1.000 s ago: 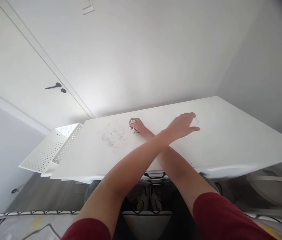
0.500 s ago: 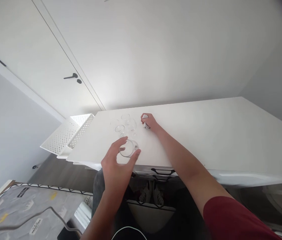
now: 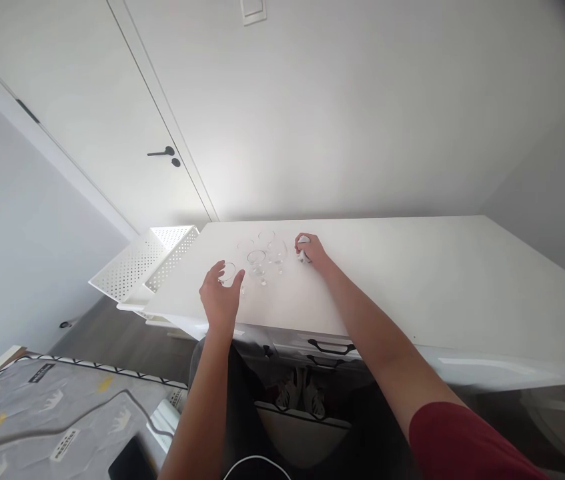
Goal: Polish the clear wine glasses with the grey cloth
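Observation:
My left hand is curled around a small clear glass standing on the white table, left of a cluster of several other clear stemmed glasses. My right hand rests on the table just right of the cluster, fingers closed round a small white and grey object that I cannot make out.
A white perforated tray rack stands at the table's left end. A white door with a black handle is behind it. Black drawer handles sit under the table's front edge. A patterned mat lies lower left.
My left hand came back from the far right across my right arm, carrying a clear glass, and has set it down left of the cluster. My right hand stayed put.

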Demonstrator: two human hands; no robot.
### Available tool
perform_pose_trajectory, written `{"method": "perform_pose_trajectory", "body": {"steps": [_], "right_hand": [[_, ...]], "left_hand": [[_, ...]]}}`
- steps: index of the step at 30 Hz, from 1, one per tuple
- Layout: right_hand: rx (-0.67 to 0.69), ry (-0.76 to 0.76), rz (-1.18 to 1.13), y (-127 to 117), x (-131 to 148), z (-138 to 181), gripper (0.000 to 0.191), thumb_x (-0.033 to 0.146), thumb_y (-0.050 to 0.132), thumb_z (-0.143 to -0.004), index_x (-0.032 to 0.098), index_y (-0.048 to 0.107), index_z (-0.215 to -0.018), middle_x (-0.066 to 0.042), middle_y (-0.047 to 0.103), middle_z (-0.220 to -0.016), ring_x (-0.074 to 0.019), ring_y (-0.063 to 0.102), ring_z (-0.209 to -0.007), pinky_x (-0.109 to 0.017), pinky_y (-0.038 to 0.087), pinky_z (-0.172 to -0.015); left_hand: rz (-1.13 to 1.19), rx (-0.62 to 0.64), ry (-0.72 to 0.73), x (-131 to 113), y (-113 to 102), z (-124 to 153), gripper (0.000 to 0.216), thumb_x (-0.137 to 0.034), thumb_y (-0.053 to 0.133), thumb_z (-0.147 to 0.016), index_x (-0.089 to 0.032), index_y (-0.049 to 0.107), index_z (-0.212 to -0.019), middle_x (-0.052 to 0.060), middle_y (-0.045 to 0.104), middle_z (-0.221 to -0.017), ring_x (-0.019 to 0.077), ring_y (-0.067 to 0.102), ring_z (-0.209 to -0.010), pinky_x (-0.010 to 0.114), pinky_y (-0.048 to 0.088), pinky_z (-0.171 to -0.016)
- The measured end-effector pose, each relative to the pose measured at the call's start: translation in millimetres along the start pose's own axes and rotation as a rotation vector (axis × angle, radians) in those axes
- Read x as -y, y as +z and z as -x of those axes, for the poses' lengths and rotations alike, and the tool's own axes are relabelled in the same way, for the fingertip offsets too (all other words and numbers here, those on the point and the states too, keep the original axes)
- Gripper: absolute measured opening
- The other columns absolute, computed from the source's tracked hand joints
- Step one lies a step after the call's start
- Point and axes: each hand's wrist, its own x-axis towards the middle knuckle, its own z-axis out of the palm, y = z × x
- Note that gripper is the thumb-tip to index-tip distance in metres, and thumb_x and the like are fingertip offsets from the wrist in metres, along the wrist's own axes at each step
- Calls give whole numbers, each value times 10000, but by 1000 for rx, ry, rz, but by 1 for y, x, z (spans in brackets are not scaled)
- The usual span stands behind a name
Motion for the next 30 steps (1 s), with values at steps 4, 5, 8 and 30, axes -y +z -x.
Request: {"method": "perform_pose_trajectory", "body": {"steps": [4,5,8,30], "right_hand": [[3,-11,-3,0,-1,-1,133,221,558,-551,204,596,-677,9,579,-563,-140,507,-565,-230,376,-505],[3,-15,-4,0,-2,-1,128,219,557,-552,204,596,-673,9,579,-560,-140,506,-563,-231,375,-505],[-1,-26,-9,0,-4,-2,117,216,555,-555,205,597,-664,10,575,-549,-141,507,-562,-233,378,-509],[-25,-27,291,-27,-3,40,97,248,663,-658,224,644,-750,4,682,-807,-194,609,-790,-299,466,-724]], "left_hand": [[70,40,22,1,4,-7,596,-515,675,-911,-259,470,-1408,120,663,-1372,274,660,-1241,451,546,-1046],[97,47,27,2,5,-9,607,-506,684,-909,-269,448,-1415,117,656,-1374,265,651,-1253,445,547,-1052],[169,12,38,8,12,-11,577,-462,731,-886,-282,466,-1366,109,625,-1391,255,603,-1318,431,555,-1059],[69,-171,-47,46,33,16,469,-417,799,-812,-200,542,-1139,116,624,-1173,251,642,-1019,430,531,-899]]}}
